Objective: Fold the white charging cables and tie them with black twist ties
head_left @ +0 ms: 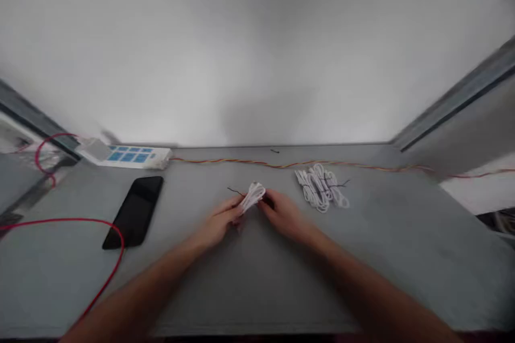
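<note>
A grey table (402, 257) fills the lower half of the view and meets a plain white wall (257, 37) along its far edge. At the left edge a red cable (100, 225) loops across the surface and runs off the near edge; a second red loop near the far left corner is blurred. Close to that corner lies a white power strip (129, 155) with blue sockets, and just in front of it a black phone (134, 211) lies flat, screen dark, its near end touching the red cable. Near the middle of the table the left hand (219, 222) has its grip closed on the lower end of a white cable bundle (252, 195), which is lifted slightly off the surface. A thin dark tie (235, 191) sticks out to the left of the bundle. The right hand (284, 214) grips the bundle from the other side, fingers curled against it; how the fingertips sit is too blurred to tell. Behind the hands a twisted coloured wire (249, 162) runs along the far edge. Toward the right, a pile of white bundles (322, 187) with dark ties rests near that wire, apart from the hands. At the far right a grey frame (454, 99) slants upward, cut off by the picture's edge.
</note>
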### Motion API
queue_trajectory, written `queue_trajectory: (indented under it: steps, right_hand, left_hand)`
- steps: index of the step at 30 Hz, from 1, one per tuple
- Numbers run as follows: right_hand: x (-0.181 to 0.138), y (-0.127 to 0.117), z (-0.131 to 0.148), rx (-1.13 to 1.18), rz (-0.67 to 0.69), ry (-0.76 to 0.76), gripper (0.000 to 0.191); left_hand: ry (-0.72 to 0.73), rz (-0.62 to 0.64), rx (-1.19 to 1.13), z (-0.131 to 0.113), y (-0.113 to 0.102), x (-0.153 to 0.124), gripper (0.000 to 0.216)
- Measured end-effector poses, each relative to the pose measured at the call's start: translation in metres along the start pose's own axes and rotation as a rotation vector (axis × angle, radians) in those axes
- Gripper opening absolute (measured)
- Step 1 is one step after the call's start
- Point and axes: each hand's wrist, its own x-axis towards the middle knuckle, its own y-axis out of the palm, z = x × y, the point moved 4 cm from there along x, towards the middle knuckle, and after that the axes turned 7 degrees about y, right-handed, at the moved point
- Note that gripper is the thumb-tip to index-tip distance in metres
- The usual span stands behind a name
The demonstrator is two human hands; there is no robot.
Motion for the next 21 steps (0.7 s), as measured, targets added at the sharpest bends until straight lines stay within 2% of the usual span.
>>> queue_trajectory:
  steps: [4,8,12,16,21]
  right_hand:
    - [0.002,-0.001,0.003,0.103,0.013,0.02,0.019]
    - [0.001,0.003,0.001,0.182,0.107,0.107,0.023]
    - [-0.002,0.012,-0.003,0.319,0.219,0.232,0.026]
    - [-0.003,0.019,-0.006,0.462,0.261,0.333,0.028]
    - [-0.004,0.024,-0.007,0.628,0.309,0.379,0.026]
  left_hand:
    - [0.015,-0.003,0.014,-0.008,0.005,-0.001,0.045]
    - [0.048,-0.002,0.074,-0.007,0.005,0.0,0.046]
    - [0.107,0.015,0.284,-0.003,0.0,0.002,0.046]
    - [0.124,-0.04,0.521,-0.005,-0.004,0.002,0.045]
    - [0.154,-0.121,0.607,-0.01,-0.007,0.003,0.041]
